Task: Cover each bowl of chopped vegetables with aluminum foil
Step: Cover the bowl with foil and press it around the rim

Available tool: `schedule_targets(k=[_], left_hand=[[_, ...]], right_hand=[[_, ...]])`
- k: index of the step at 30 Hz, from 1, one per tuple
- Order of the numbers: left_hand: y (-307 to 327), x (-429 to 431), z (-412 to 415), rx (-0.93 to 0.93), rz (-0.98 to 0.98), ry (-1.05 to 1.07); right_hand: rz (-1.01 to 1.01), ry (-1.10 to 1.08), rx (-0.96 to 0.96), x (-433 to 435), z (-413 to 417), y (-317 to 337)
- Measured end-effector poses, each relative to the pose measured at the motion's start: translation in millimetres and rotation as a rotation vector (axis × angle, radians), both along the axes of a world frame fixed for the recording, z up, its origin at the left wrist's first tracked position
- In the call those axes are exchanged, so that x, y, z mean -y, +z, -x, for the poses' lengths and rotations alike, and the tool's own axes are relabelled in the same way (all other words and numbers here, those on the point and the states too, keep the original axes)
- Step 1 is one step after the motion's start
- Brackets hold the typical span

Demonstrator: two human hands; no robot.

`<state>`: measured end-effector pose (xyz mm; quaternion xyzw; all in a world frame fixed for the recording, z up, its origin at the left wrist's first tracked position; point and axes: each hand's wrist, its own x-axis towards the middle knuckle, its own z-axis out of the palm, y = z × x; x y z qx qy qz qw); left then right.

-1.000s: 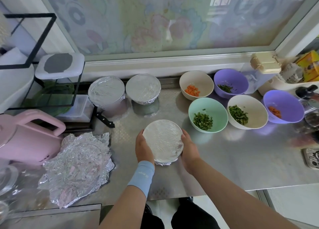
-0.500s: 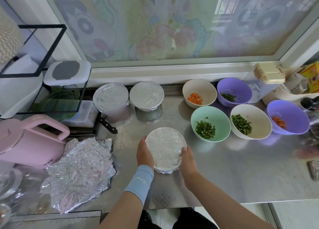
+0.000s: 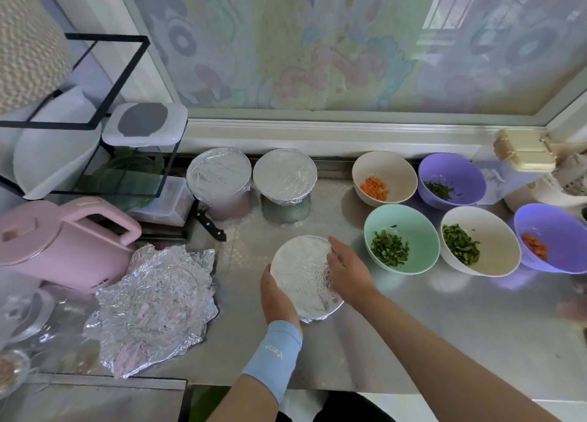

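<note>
A foil-covered bowl [image 3: 301,274] sits tilted at the counter's middle. My left hand [image 3: 278,294] cups its left rim, fingers curled round the edge. My right hand [image 3: 347,270] lies on its right rim, fingers pressing the foil. Two more foil-covered bowls [image 3: 219,175] [image 3: 285,175] stand at the back. Uncovered bowls stand to the right: a beige one with carrot [image 3: 384,177], a purple one with greens [image 3: 452,180], a mint one with greens [image 3: 401,239], a white one with greens [image 3: 479,240] and a purple one with carrot [image 3: 551,237].
A crumpled foil sheet [image 3: 155,307] lies on the steel counter [image 3: 444,332] at the left, beside a pink kettle [image 3: 60,240]. A black-handled knife [image 3: 209,224] lies near a wire rack [image 3: 104,119]. A beige box [image 3: 524,150] is at the far right.
The view has tilted up and closer. My right hand has slid from the bowl's lower right side up onto its right rim. The left hand stays on the left rim.
</note>
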<state>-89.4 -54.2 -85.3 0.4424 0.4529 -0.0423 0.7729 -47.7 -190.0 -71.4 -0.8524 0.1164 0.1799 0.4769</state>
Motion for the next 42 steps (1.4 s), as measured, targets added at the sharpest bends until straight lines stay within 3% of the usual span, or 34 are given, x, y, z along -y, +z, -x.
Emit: schedule_targets(k=[4, 8, 11, 13, 15, 21, 27, 31, 36, 42], left_hand=[[7.7, -8.8, -22.0, -0.018, -0.007, -0.098], [-2.0, -20.8, -30.7, -0.015, -0.07, -0.13], [-5.6, -19.3, -21.1, -0.026, -0.098, 0.001], [-8.3, -9.0, -9.6, -0.013, -0.046, 0.058], [-7.5, 3.7, -0.5, 0.047, -0.036, 0.033], [-0.2, 1.5, -25.4, -0.024, -0.064, 0.075], [11.2, -20.6, -49.3, 0.01, -0.049, -0.051], [-6.4, -27.0, -38.9, -0.015, -0.146, 0.172], [-2.8, 12.3, -6.1, 0.024, 0.038, 0.176], [13.1, -4.8, -32.6, -0.028, 0.018, 0.143]], right_hand=[[-0.014, -0.164, 0.025, 4.3, 14.1, -7.7], [0.19, -0.046, 0.085, 11.0, 3.4, -3.2], [0.333, 0.149, 0.196, 8.0, -21.6, 8.7], [0.308, 0.342, 0.215, 1.8, -39.7, 15.5], [0.217, 0.444, 0.093, -5.8, -52.2, 18.4], [0.116, 0.334, -0.049, -11.5, -54.1, 9.3], [0.038, 0.153, -0.158, 0.6, -48.4, 5.5], [0.252, 0.272, 0.015, 1.4, -51.0, 11.3], [0.153, 0.499, 0.019, -16.6, -64.5, 14.7], [0.134, 0.347, -0.046, -14.7, -62.5, 6.2]])
